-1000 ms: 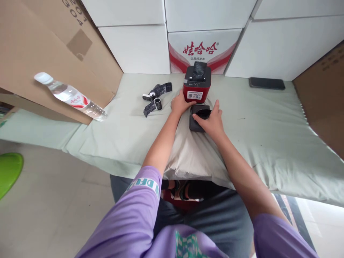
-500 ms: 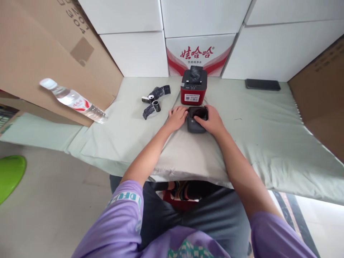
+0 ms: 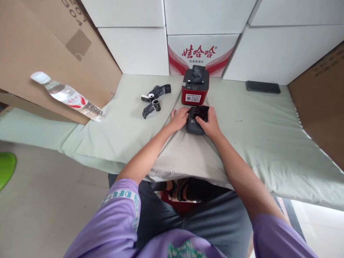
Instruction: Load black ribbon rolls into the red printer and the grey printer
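Observation:
A small dark grey printer (image 3: 194, 126) lies on the pale green cloth (image 3: 129, 129) in front of me. My left hand (image 3: 179, 118) rests against its left side, fingers curled on its edge. My right hand (image 3: 209, 122) lies over its right side, with the fingers on a shiny black piece (image 3: 201, 111) at its top. Just behind stands a red printer with a black top (image 3: 195, 88), apart from both hands.
Black ribbon rolls and strips (image 3: 154, 98) lie left of the red printer. A water bottle (image 3: 66, 96) leans on a brown cardboard box (image 3: 40, 46) at left. A dark phone (image 3: 263, 87) sits at the back right. White boxes (image 3: 206, 14) form the back wall.
My left hand left the red printer and came down to the grey printer's left side. My right hand slid its fingers onto the black piece on top.

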`<state>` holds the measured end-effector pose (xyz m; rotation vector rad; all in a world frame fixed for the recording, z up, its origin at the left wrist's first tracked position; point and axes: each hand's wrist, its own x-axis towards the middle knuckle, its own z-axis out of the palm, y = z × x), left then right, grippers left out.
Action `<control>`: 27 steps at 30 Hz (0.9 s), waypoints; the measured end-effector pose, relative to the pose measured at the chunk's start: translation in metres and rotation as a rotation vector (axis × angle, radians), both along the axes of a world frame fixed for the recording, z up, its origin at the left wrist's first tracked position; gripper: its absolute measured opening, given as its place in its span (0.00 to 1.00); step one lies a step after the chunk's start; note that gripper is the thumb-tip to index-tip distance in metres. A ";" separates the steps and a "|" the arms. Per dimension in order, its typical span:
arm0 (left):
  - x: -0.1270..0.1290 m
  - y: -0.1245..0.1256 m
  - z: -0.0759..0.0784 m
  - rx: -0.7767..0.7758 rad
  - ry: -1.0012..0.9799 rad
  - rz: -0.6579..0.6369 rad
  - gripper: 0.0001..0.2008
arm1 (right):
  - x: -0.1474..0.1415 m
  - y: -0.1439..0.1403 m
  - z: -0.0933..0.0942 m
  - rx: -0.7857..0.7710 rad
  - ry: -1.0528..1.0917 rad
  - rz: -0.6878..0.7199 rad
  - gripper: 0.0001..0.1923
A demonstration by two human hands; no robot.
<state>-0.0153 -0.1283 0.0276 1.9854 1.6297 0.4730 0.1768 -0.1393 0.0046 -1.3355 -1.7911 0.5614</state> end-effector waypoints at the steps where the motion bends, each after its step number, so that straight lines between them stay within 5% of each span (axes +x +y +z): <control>1: 0.000 0.000 0.001 -0.009 -0.001 -0.007 0.28 | 0.001 0.002 -0.003 0.004 -0.003 0.003 0.37; 11: 0.000 -0.005 0.003 0.003 0.082 -0.024 0.28 | 0.013 0.023 -0.028 0.111 0.075 0.078 0.49; 27: 0.002 -0.005 0.001 0.027 0.122 0.016 0.28 | 0.014 0.022 -0.028 0.083 0.093 0.103 0.52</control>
